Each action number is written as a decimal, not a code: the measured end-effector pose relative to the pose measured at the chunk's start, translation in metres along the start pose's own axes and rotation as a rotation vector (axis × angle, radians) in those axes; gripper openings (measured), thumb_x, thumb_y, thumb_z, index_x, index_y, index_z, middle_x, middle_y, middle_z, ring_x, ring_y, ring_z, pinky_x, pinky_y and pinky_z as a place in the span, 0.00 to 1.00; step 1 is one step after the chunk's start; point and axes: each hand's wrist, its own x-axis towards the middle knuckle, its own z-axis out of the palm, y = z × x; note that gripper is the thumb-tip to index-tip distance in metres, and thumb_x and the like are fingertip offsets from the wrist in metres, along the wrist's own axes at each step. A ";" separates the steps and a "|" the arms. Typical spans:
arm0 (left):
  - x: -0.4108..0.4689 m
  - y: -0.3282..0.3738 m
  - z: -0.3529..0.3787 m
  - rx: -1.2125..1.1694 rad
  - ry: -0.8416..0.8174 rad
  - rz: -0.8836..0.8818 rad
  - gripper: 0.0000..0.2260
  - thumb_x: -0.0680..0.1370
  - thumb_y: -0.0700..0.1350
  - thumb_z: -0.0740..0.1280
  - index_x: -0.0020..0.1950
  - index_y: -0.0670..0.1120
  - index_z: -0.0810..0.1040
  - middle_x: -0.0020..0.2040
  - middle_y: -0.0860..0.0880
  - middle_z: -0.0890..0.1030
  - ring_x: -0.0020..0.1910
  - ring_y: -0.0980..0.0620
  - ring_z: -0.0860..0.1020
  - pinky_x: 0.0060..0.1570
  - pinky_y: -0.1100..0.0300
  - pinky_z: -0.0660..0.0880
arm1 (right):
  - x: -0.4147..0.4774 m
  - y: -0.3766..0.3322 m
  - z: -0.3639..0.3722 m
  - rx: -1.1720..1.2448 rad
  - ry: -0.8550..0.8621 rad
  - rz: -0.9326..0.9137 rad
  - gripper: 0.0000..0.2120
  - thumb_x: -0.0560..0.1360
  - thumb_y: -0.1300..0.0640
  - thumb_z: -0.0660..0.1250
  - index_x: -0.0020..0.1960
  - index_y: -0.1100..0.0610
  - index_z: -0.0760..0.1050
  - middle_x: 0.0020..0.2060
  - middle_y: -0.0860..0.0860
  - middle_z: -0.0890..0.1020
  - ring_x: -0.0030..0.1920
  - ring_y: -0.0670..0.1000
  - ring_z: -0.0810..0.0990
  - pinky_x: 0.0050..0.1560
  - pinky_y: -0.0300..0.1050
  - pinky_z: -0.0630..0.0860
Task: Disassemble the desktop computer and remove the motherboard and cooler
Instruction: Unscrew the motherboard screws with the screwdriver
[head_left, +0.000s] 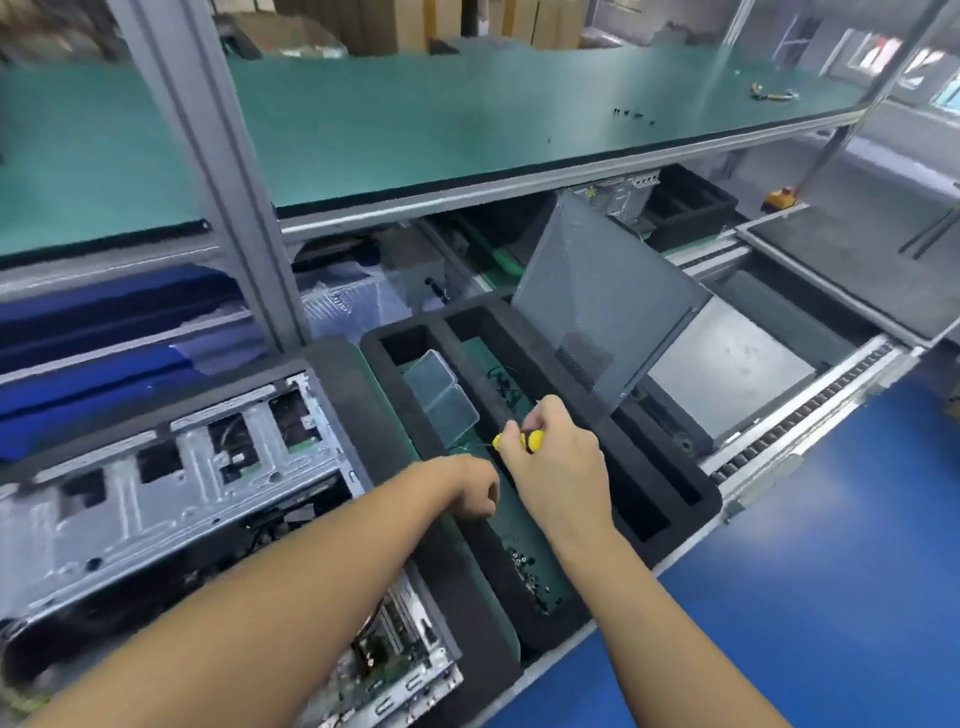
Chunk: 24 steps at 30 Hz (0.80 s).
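Left hand (480, 491): fingers curled, contents unclear. Right hand (558, 462): grips screwdriver (534, 440). Computer chassis (182, 478), lower left: likely heavy, stiff steel; lift by frame edges.

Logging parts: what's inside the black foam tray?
Clear plastic box, black cables, loose screws on green lining. Left hand and right hand, gripping a screwdriver, cover the middle.
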 end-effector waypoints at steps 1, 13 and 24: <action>-0.014 -0.008 -0.006 -0.007 0.050 -0.002 0.13 0.78 0.46 0.63 0.61 0.46 0.79 0.58 0.45 0.82 0.54 0.43 0.78 0.59 0.50 0.76 | 0.000 -0.012 0.002 0.012 0.000 -0.028 0.13 0.76 0.47 0.67 0.43 0.53 0.66 0.31 0.50 0.76 0.35 0.55 0.75 0.35 0.49 0.73; -0.231 -0.115 0.018 -0.639 0.513 -0.031 0.05 0.80 0.43 0.67 0.53 0.50 0.81 0.47 0.53 0.84 0.42 0.56 0.83 0.39 0.64 0.77 | -0.044 -0.141 0.052 0.460 0.003 -0.499 0.12 0.75 0.55 0.66 0.37 0.55 0.66 0.26 0.50 0.67 0.27 0.48 0.64 0.31 0.38 0.61; -0.276 -0.164 0.125 -0.270 -0.096 -0.538 0.11 0.77 0.52 0.66 0.44 0.45 0.79 0.47 0.47 0.80 0.42 0.46 0.76 0.47 0.51 0.76 | -0.097 -0.155 0.132 0.268 -0.730 -0.706 0.09 0.72 0.48 0.63 0.36 0.44 0.66 0.29 0.51 0.72 0.28 0.46 0.66 0.28 0.37 0.62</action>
